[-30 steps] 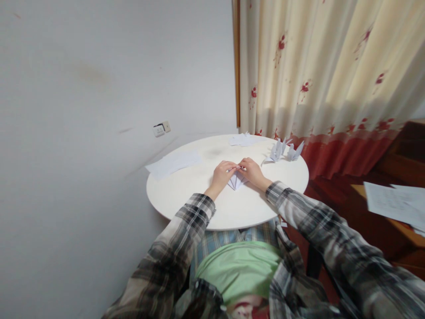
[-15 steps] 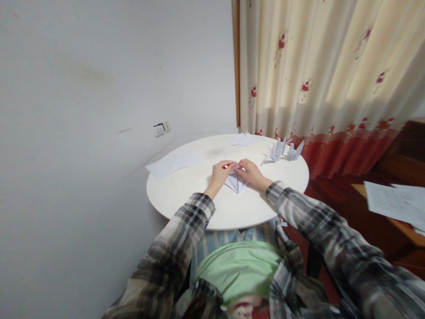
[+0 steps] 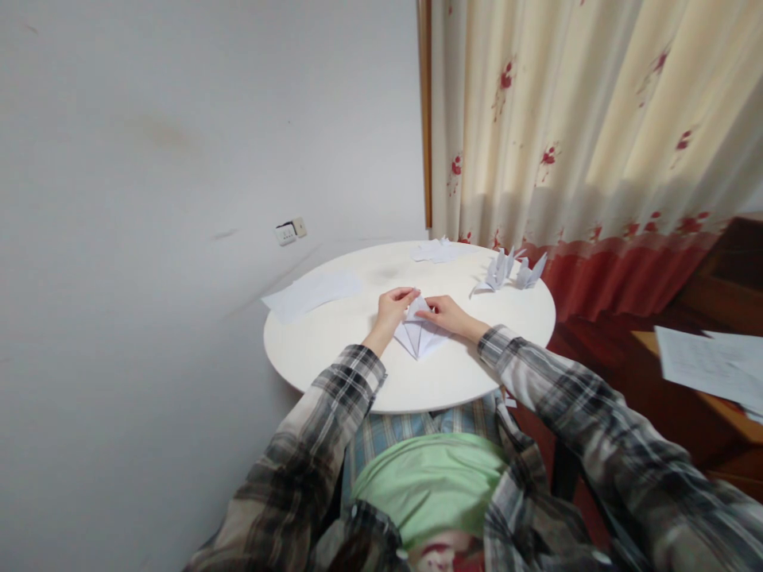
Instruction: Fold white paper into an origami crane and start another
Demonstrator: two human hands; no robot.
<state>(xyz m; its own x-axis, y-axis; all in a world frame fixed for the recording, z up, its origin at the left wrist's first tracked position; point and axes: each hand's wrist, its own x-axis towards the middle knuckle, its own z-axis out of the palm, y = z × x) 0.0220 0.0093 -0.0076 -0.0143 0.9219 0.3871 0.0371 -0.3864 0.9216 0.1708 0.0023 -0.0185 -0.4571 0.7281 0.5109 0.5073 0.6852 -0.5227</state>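
A folded sheet of white paper (image 3: 416, 340) lies on the round white table (image 3: 334, 349) in front of me, with creases meeting at a point toward my body. My left hand (image 3: 393, 308) pinches its raised far tip between thumb and fingers. On the other side, my right hand (image 3: 444, 312) grips the right edge, its thumb lying over the fold. The fingers partly cover the paper's upper portion.
Folded paper cranes (image 3: 501, 268) stand at the table's right rear. Flat white sheets (image 3: 310, 292) lie at the left edge, and more paper (image 3: 434, 251) at the back. A wall is left; a curtain (image 3: 536, 119) hangs behind. Written papers (image 3: 703, 361) lie at right.
The folded paper has shifted slightly toward me and to the left, and more of its upper part shows. My right hand has moved a little lower, apart from the left.
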